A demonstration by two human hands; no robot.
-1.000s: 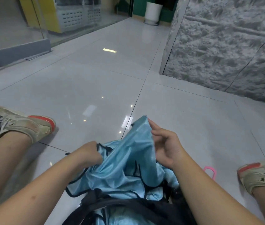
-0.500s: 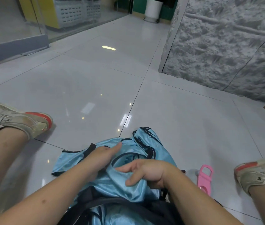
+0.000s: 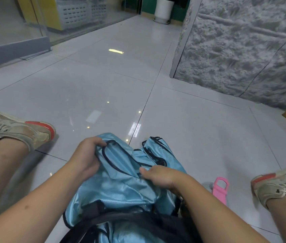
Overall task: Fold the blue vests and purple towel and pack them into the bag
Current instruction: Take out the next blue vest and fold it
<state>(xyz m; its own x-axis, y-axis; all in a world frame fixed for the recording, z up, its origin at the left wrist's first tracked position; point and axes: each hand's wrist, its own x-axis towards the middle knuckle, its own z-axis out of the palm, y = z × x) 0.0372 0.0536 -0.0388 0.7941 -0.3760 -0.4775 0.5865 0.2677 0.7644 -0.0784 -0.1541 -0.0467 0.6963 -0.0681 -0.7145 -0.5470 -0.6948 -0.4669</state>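
Now the vest (image 3: 121,183), held up in the air a second ago, lies bunched on the floor (image 3: 89,95) against the bag (image 3: 138,223), so folding seems barely begun. The left hand (image 3: 88,158) has shifted to grip its dark-trimmed edge with curled fingers, while the right hand (image 3: 161,178) pinches the cloth near the middle; no towel shows.

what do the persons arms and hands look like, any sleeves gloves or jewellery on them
Both forearms are bare, with no sleeves in view. The left hand and right hand wear no gloves, and no rings, watch or bracelets show. Nothing is marked on either arm.
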